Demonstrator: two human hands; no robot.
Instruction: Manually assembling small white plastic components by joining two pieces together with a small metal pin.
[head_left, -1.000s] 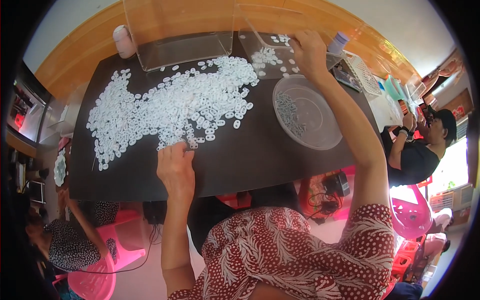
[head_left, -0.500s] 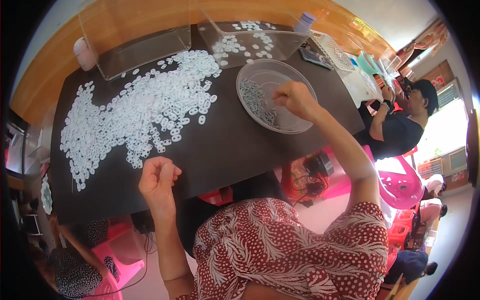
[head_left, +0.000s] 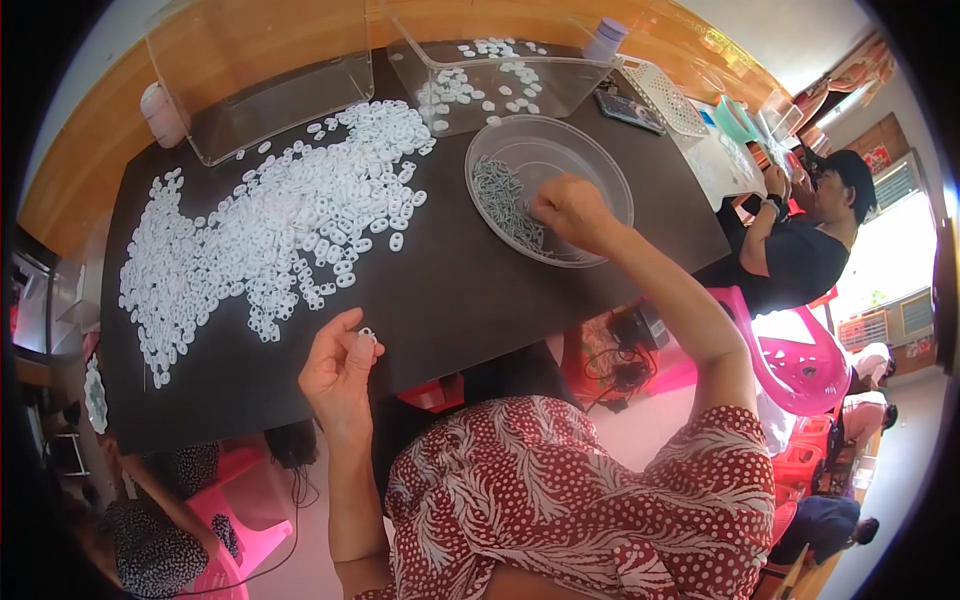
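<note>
Since a moment ago, her right hand (head_left: 572, 212) has dipped deeper into the clear round bowl (head_left: 610, 170), and the left hand (head_left: 340, 365) has lifted off the spread of parts and drawn back toward her.

One small white plastic ring (head_left: 366, 335) sits pinched between the left thumb and forefinger, held up just above the near edge of the dark table (head_left: 470, 300). Up and to the left of that pinch lies the big scatter of white rings (head_left: 270, 225). Over on the right, her fingertips are bunched down among the small grey metal pieces (head_left: 505, 205) heaped against the bowl's left wall; whether they have actually caught one I cannot tell, since the back of the hand covers them.

To my eye the care lies in picking out a single metal piece rather than a clump, and keeping the ring's hole turned up and steady while the right hand comes across.

Beyond the bowl stand two clear bins (head_left: 480, 75), the nearer holding a few finished-looking white pieces. Another person in black (head_left: 800, 250) sits at the table's right end.
</note>
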